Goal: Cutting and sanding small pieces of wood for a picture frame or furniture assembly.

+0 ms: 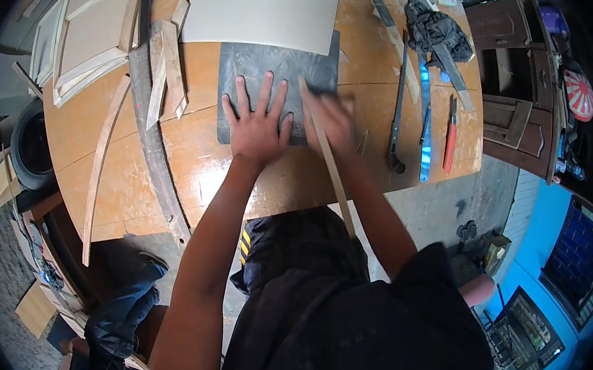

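My left hand (pixel 258 127) lies flat with fingers spread on a dark grey sheet (pixel 229 64), which has pale scuffs and rests on the wooden table. My right hand (pixel 333 123), partly smeared by motion, is closed around a thin wooden strip (pixel 334 175). One end of this strip lies over the dark sheet; the other reaches past the table's front edge towards my body. A large pale board (pixel 264 11) overlaps the sheet's far edge.
On the table's (pixel 122 207) right lie a red-handled tool (pixel 450 140), a blue strip (pixel 426 149), a black-handled saw (pixel 396 134) and crumpled black plastic (pixel 438 31). A long dark wooden bar (pixel 154 148) and loose strips lie left. Another person (pixel 115 324) is at lower left.
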The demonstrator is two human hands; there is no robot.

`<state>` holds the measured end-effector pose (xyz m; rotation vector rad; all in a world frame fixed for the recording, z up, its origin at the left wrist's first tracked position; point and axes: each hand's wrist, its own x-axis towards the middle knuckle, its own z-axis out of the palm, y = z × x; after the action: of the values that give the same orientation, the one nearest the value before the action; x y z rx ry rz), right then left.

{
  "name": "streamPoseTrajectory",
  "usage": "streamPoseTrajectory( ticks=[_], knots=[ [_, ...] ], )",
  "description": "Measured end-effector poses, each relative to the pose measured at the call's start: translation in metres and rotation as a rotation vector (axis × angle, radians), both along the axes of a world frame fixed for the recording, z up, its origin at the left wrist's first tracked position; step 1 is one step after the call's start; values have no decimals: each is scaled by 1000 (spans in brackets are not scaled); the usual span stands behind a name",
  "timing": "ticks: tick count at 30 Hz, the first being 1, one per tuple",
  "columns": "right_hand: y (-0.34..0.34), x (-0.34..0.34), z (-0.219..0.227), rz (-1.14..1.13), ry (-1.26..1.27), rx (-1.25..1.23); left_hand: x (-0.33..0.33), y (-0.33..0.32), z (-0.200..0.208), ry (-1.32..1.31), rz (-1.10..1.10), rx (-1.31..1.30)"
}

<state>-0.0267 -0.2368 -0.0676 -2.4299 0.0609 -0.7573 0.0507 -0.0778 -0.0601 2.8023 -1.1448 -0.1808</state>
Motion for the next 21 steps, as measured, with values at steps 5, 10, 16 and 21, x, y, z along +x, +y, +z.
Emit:
streamPoseTrajectory(
  ticks=[5,10,16,21],
  knots=[
    [27,-72,16,-33,166,-116,1,2,2,-13,-24,-20],
    [-5,9,9,-53,66,-79,1,-7,2,-7,-32,-18],
    [38,-70,10,-74,130,-91,2,3,-3,-5,-8,9],
    [16,-24,7,-85,104,-76,3,-5,0,-43,-35,-8]
  ],
)
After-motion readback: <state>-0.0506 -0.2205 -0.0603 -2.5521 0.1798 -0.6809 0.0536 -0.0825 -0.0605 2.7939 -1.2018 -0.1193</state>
